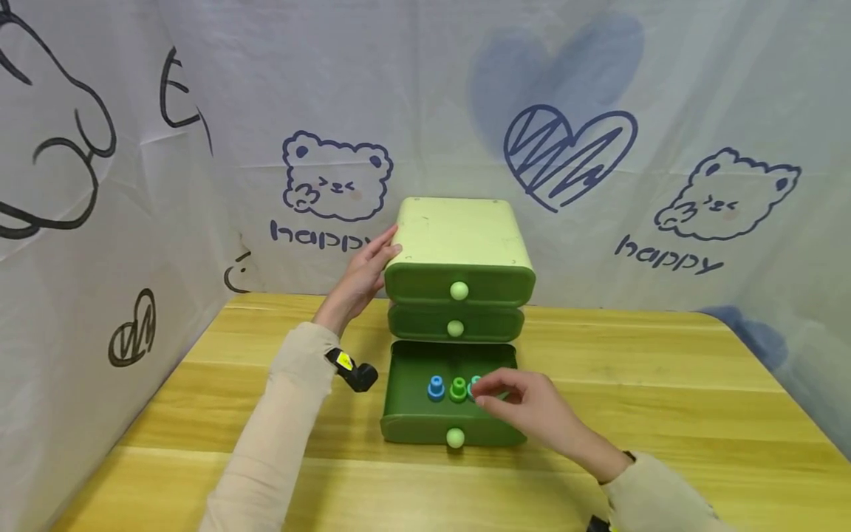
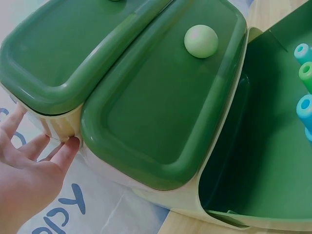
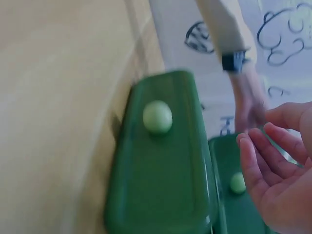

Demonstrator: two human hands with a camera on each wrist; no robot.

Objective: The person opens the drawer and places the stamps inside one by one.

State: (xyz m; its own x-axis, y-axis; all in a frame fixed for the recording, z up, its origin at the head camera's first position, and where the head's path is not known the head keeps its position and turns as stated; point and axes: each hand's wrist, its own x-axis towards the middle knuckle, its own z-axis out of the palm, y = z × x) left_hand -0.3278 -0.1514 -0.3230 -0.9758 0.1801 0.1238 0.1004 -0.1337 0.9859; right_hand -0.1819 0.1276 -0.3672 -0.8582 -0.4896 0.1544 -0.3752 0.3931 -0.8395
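Note:
A small drawer cabinet [image 1: 461,229] has a pale yellow-green top and green drawer fronts. Its bottom drawer [image 1: 405,403] is pulled out, the upper two pushed in. Inside stand a blue peg [image 1: 435,389], a green peg [image 1: 458,390] and a teal peg [image 1: 474,383] in a row, the teal one partly hidden behind fingers. Against the cabinet's left side rest the fingers of my left hand [image 1: 362,277], fairly straight. My right hand [image 1: 535,406] hovers over the drawer's right part, beside the teal peg; its fingers are loosely bent, and the right wrist view shows nothing between them.
Round pale knobs [image 1: 455,439] stick out from the drawer fronts. The cabinet stands on a wood-grain table [image 1: 319,473], close to a white cloth backdrop [image 1: 439,96] with drawn bears and hearts. Another cloth wall [image 1: 133,222] runs along the left.

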